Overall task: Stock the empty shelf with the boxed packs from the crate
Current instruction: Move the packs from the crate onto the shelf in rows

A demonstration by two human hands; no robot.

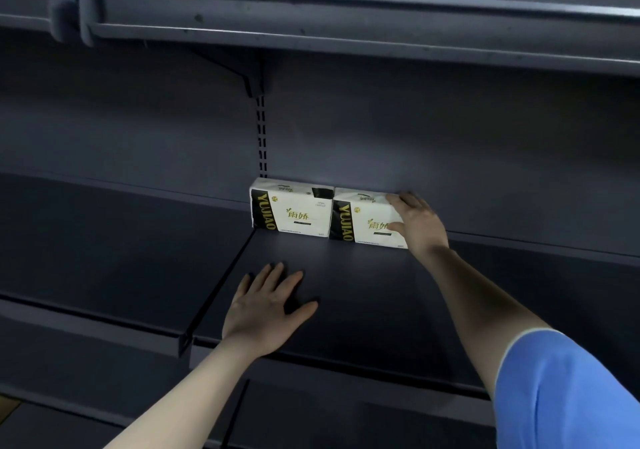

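Dark grey metal shelving, dim light, matte finish throughout. Middle shelf (363, 296) flat and bare at the front, front lip running from 8 o'clock toward 4 o'clock. Seam between two shelf boards at 9 o'clock of the left hand, the left-side board (114, 258) sitting slightly lower. Back panel (450, 143) plain, with a slotted upright (262, 136) at 12 o'clock, double row of slots, bracket (251, 77) hooked in just under the upper shelf (346, 22). Upper shelf edge scuffed, price rail along its front, clip-like piece (69, 8) at 10 o'clock. Lower shelf (346, 414) partly seen at 6 o'clock. Two packs at frame centre, standing on their long edges against the back panel, touching side by side: left pack (291, 207) white with a black band reading YUJIAO, right pack (363, 220) the same print, at 3 o'clock of the first. Right hand (417, 221) on the right pack's right end, fingers draped over its top edge, thumb across its front face, grasping it. Left hand (266, 306) at 7 o'clock of the packs, palm down, fingers spread and straight, flat on the shelf near its front, holding nothing. Blue sleeve (571, 389) at 4 o'clock on the right arm. Crate out of view.
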